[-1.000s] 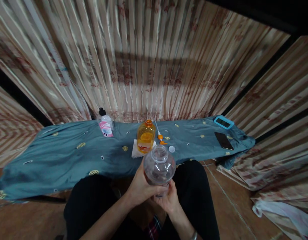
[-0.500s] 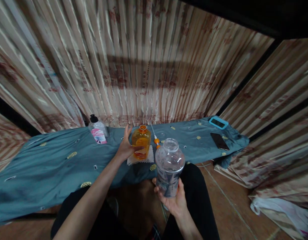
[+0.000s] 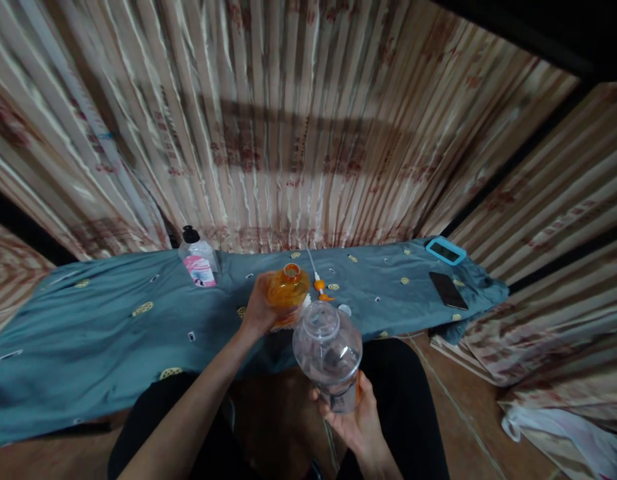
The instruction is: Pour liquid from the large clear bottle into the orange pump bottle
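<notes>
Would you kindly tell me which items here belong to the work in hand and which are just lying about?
In hand:
- orange bottle, in the left hand grip
- clear bottle, open-mouthed, in the right hand grip

Lying about on the blue cloth:
- pink-label bottle
- orange pump
- white cap
- two phones

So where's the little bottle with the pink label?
The pink-label bottle stands at the back left of the blue cloth, by the curtain, left of the orange bottle in the left hand.
</notes>
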A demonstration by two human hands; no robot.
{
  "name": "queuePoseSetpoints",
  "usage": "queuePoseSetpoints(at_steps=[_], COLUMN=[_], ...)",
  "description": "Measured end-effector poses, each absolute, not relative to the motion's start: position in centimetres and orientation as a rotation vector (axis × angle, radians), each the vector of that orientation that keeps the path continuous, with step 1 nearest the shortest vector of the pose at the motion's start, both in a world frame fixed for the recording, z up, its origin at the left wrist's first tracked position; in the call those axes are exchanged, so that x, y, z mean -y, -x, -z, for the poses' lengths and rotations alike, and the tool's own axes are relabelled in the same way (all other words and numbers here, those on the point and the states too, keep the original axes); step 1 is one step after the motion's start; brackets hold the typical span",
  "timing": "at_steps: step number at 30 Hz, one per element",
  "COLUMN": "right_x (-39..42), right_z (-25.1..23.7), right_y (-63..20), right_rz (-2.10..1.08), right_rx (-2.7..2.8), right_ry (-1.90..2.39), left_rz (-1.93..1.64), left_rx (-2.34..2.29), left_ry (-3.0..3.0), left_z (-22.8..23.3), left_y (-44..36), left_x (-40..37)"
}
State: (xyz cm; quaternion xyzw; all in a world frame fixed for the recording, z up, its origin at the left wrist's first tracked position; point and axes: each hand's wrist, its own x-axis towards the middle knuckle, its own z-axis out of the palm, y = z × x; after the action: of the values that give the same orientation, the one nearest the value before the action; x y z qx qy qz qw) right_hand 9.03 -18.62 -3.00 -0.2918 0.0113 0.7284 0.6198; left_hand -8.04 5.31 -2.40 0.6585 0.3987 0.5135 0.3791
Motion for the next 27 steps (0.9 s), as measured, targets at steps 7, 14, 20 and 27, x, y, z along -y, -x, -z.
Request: queuePoseSetpoints(at_steps=[7,14,20,27], right_x=[18.4,17.2,16.5,16.4], right_z=[0.9,-0.9,-1.7,-1.9], right_y=[-9.5,-10.8,-11.4,-11.5], right_rz=[-1.639,-1.524,-1.412,-1.338], right_rx=[-0.066,-0.147,-0.175,-0.147], right_ry=[0.73,0.831,0.907,0.957], left_rz=[-1.074,-1.089,-1.102,-1.087], left_rx=[-1.018,-0.912,-0.879,-0.845], left_ry=[-1.646,-1.644,-1.71,-1.731], left_z=[0.4,0.1,-0.2,-0.3], left_y=[8.3,7.3,7.7,7.7], left_x=[-3.2,-2.3,-2.2,-2.3])
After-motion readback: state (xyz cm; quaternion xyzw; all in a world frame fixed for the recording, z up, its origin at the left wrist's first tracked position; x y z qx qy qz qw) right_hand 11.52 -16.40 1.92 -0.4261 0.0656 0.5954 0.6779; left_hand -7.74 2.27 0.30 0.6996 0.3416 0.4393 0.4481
